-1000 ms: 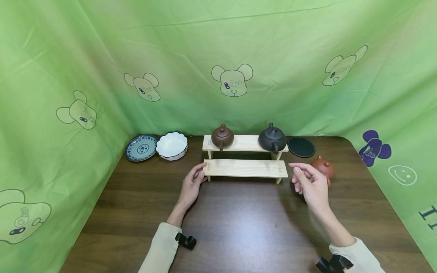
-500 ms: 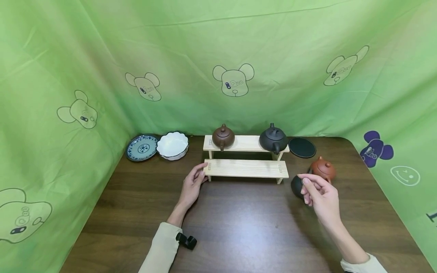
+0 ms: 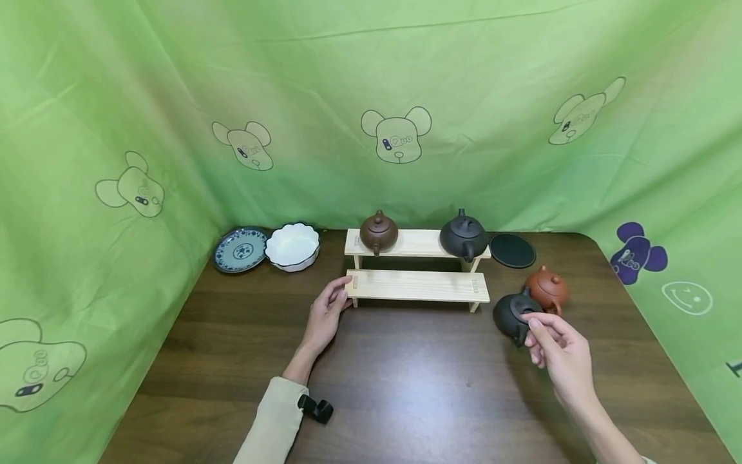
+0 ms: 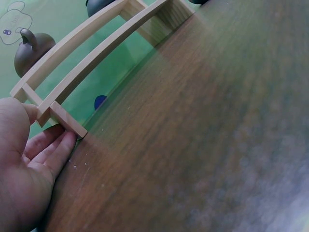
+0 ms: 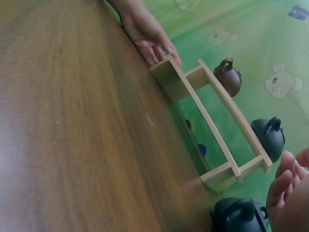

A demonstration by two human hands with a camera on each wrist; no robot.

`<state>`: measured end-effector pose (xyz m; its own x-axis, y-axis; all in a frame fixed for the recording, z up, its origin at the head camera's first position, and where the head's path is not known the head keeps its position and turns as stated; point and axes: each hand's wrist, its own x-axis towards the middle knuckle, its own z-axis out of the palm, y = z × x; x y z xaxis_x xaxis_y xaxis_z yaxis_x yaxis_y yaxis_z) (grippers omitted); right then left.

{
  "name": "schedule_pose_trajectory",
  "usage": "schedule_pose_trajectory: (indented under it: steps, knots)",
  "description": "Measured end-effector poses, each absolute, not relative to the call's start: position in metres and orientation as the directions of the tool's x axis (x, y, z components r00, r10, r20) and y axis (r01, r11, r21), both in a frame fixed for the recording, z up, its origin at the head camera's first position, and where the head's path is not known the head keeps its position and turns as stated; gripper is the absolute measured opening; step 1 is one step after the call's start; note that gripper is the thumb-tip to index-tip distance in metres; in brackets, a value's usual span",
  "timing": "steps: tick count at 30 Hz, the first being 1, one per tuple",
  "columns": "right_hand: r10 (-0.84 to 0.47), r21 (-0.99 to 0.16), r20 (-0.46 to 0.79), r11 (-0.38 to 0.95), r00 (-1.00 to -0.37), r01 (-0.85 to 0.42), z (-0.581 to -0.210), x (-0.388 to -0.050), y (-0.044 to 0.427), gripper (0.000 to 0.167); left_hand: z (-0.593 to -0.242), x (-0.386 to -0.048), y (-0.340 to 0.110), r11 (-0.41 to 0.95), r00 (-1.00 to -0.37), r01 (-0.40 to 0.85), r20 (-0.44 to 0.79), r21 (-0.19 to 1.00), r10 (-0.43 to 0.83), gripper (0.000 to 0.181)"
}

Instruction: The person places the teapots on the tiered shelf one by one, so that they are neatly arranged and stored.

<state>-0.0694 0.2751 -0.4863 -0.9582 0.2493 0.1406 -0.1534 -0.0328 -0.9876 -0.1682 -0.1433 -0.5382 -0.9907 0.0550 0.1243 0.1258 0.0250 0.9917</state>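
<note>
The left hand (image 3: pixel 324 316) grips the nine o'clock end of a pale, two-tiered wooden stand (image 3: pixel 417 285). At the stand's four o'clock, a rounded, dull-black teapot (image 3: pixel 510 314) sits on the tabletop (image 3: pixel 406 380); beside it, the right hand (image 3: pixel 561 351) holds nothing, fingers loosely bent.

The table (image 3: pixel 406 393) bears a plate (image 3: pixel 241 251) and dish (image 3: pixel 292 247) near its far left corner, a 2-tier stand (image 3: pixel 417 285) and disc (image 3: pixel 513 250) along its far edge, 2 teapots (image 3: pixel 510 313) toward its right edge.

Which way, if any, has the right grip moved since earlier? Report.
Yes: in the head view, the right grip has moved rightward and downward, away from the wooden stand.
</note>
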Motion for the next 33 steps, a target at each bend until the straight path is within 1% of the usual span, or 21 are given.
schedule_pose_trajectory:
  steps: [4, 10, 18, 24, 30, 33]
  knots:
    - [0.239, -0.993, 0.101, -0.031, -0.966, -0.112, -0.491, -0.064, 0.28, 0.013, -0.539, -0.168, -0.143, 0.025, -0.991, 0.125, 0.124, 0.992, 0.055, 0.038]
    - [0.216, -1.0, 0.02, -0.014, -0.976, -0.024, -0.5, -0.058, 0.286, 0.014, -0.538, -0.167, -0.143, 0.025, -0.99, 0.133, 0.131, 0.991, 0.058, 0.038]
    - [0.227, -0.998, -0.057, 0.002, -0.972, 0.059, -0.508, -0.05, 0.291, 0.013, -0.538, -0.167, -0.144, 0.03, -0.991, 0.124, 0.122, 0.992, 0.059, 0.038]
    - [0.193, -0.987, -0.147, 0.032, -0.97, 0.156, -0.514, -0.048, 0.292, 0.014, -0.537, -0.168, -0.143, 0.021, -0.99, 0.128, 0.127, 0.991, 0.06, 0.038]
    - [0.148, -0.986, -0.166, -0.002, -0.975, 0.168, -0.519, -0.05, 0.289, 0.017, -0.538, -0.168, -0.143, 0.03, -0.99, 0.127, 0.125, 0.991, 0.061, 0.038]
    - [0.092, -0.986, -0.168, -0.036, -0.981, 0.166, -0.52, -0.052, 0.289, 0.018, -0.538, -0.168, -0.143, 0.031, -0.99, 0.129, 0.127, 0.991, 0.062, 0.038]
